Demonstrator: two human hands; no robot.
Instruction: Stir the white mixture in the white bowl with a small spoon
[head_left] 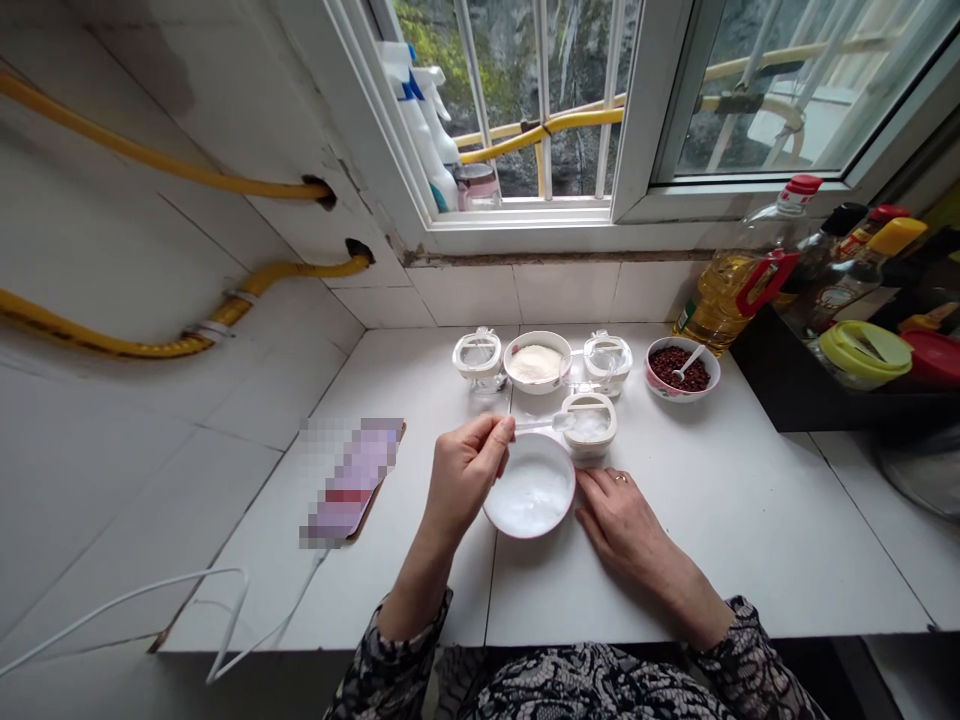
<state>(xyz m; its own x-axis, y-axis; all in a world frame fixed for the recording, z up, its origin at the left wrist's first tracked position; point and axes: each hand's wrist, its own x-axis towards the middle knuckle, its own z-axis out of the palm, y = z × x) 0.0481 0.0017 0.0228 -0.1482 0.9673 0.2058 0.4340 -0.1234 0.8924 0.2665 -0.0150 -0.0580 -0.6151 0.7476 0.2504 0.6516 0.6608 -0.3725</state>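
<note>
Pinching a small spoon point(541, 425) between thumb and fingers, my left hand point(471, 457) hangs over the left edge of the white bowl point(553, 456) — the spoon's far end meets the near jar point(589, 451) in view. My right hand point(628, 520) lies relaxed on the counter point(720, 540), gripping nothing, its fingertips right beside the bowl; whether they touch it I can't tell. Farther back, a powder dish point(538, 388) sits between two more jars point(480, 378).

Head view: from above the counter point(720, 560), facing forward and down
Front bowl point(561, 475): near, a little below the middle
Window point(649, 110): farther off, at the top (partly cut off)
</note>
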